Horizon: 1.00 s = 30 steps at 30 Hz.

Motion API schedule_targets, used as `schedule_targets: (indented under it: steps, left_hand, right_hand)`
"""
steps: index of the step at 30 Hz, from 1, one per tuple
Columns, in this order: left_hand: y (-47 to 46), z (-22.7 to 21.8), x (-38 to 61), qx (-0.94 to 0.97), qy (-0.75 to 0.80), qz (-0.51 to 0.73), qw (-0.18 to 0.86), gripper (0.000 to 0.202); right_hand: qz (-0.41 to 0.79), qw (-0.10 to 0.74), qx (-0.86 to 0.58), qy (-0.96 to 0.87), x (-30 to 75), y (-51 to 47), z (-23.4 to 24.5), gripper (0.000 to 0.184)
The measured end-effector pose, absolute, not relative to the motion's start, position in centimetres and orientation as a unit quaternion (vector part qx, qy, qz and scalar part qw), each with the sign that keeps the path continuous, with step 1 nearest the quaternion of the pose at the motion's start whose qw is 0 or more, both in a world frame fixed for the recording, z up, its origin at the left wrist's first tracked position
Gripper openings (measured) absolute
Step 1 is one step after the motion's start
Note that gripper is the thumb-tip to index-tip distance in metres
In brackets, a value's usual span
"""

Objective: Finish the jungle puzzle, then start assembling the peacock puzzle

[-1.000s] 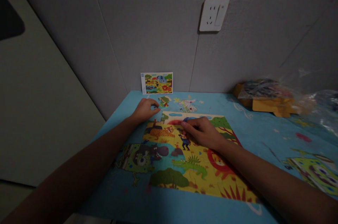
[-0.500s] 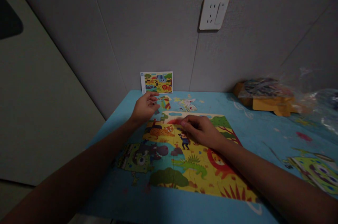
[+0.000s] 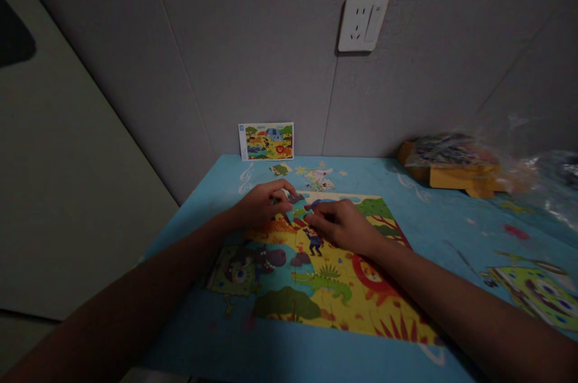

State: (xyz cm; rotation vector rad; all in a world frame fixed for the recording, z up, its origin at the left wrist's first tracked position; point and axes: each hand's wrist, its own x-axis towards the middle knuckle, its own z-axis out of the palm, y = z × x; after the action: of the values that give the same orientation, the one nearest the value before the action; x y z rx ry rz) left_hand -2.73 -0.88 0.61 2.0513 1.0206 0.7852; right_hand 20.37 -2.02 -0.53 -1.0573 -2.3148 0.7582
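A colourful animal jigsaw puzzle (image 3: 334, 286) lies on the blue table (image 3: 433, 214). My left hand (image 3: 262, 207) rests at the puzzle's upper left part, its fingers pinched on a small puzzle piece (image 3: 295, 197) held down against the puzzle. My right hand (image 3: 343, 225) lies on the puzzle just right of it, fingers curled and pressing on the pieces near the same spot. A loose piece (image 3: 280, 169) and another pale one (image 3: 320, 178) lie on the table behind the puzzle.
A small reference picture card (image 3: 266, 141) leans against the grey wall. A wall socket (image 3: 362, 21) is above. A yellow box under a plastic bag (image 3: 451, 165) sits at the back right. The table's left edge drops off near my left arm.
My left hand came back from the loose pieces near the card, bringing a piece to the puzzle's upper left, close to my right hand. My right hand stayed almost still.
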Motion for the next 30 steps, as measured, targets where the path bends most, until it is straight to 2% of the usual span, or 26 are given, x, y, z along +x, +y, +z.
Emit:
schedule_targets:
  steps: [6,13,21,24,30]
  left_hand:
    - [-0.6,1.2,-3.7,0.819,0.399,0.267,0.313,0.02]
    - [-0.9,2.4,-4.7,0.839,0.373,0.049,0.393,0.019]
    - [-2.1,4.8,-4.9,0.834,0.355,-0.125,0.404,0.012]
    - [-2.7,5.6,-4.7,0.818,0.399,-0.185,0.372,0.015]
    - [-3.3,5.8,-4.3,0.81,0.462,-0.227,0.281,0.025]
  right_hand:
    - [0.277,0.223,-0.384,-0.852,20.3,-2.2,-0.3,0.045]
    - [0.264,0.23,-0.382,-0.855,20.3,-2.3,0.0,0.047]
    - [0.271,0.224,-0.382,-0.855,20.3,-2.2,-0.3,0.048]
    - [0.264,0.221,-0.385,-0.856,20.3,-2.1,-0.4,0.048]
    - [0.265,0.212,-0.394,-0.854,20.2,-2.2,-0.3,0.049]
